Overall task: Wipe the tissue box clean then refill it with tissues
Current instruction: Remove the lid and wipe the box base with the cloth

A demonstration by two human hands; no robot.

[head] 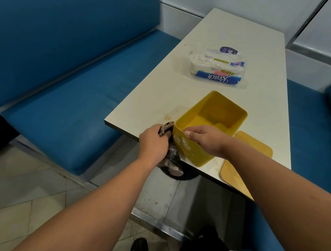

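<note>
While hands [181, 140] hold box [210, 125] | at table [236, 41] edge | cloth [170, 155] perhaps overhanging

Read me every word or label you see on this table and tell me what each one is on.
"Reach": blue band of the tissue pack, seen upside down; once more, smaller, higher on it.
Yellow strip lettering on the pack: too small to read.
Purple label behind the pack: blurred.
Yellow tissue box, lid: no text.

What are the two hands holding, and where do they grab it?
The left hand grips a dark rag bunched at its middle, against the yellow box. The right hand holds the box by its near rim.
</note>
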